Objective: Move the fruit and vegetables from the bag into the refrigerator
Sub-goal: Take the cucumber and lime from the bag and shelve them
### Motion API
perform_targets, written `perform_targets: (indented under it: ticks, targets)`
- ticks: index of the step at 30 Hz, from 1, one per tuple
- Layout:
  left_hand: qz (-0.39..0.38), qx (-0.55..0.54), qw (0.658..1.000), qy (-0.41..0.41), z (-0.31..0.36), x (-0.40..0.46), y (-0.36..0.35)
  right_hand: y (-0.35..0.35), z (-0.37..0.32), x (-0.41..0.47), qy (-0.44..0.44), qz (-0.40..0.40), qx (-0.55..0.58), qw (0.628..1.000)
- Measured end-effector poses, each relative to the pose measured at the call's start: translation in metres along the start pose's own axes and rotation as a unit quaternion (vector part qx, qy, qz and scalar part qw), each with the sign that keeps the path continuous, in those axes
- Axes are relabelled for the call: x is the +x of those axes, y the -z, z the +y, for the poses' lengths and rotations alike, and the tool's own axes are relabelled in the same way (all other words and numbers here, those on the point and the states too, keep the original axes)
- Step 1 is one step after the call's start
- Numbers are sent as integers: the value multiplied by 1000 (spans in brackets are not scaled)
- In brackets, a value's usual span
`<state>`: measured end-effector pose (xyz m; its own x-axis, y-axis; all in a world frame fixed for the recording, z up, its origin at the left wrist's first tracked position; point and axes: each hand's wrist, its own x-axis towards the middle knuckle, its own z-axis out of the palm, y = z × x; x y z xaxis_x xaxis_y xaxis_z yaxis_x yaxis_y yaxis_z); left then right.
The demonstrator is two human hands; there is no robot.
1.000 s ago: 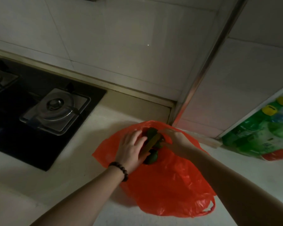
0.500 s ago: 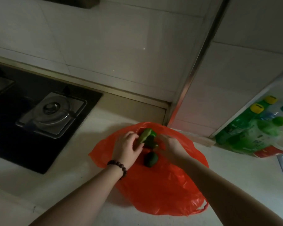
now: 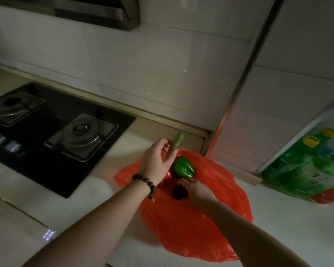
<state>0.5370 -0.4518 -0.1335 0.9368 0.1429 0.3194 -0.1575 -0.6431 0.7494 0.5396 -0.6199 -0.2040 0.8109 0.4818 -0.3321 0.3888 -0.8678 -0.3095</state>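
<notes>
Fingers [image 3: 163, 146] of L hand [image 3: 155, 163] grip cucumber [image 3: 175, 143]

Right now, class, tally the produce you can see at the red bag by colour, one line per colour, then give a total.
Light green: 1, the long vegetable held in the left hand
Bright green: 1, the bell pepper above the right hand
Dark: 1, the round item lying on the red bag
Total: 3

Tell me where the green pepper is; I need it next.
In the head view the green pepper sits at the mouth of the red bag, between the left hand and right hand.
</notes>
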Motion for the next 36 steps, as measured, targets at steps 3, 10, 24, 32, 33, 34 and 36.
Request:
perform_targets:
  ticks: [3,10,24,32,33,34,36]
  targets:
    - [23,-10,1000,-17,14,8,12,17,-4,-6,12,55,37,998]
    - [83,-30,996,-32,41,24,62,79,-33,-13,53,188,105,975]
    - [240,49,969,30,-9,-29,258,112,-223,27,233,220,114,940]
    - [325,159,924,126,-75,-132,402,71,-400,35,335,175,102,920]
    - [333,171,917,141,-83,-147,419,64,-423,35,346,172,101,917]
    - [342,185,909,153,-92,-162,437,56,-446,34,358,169,100,913]
    - [360,214,892,172,-108,-192,473,41,-493,31,383,159,100,905]
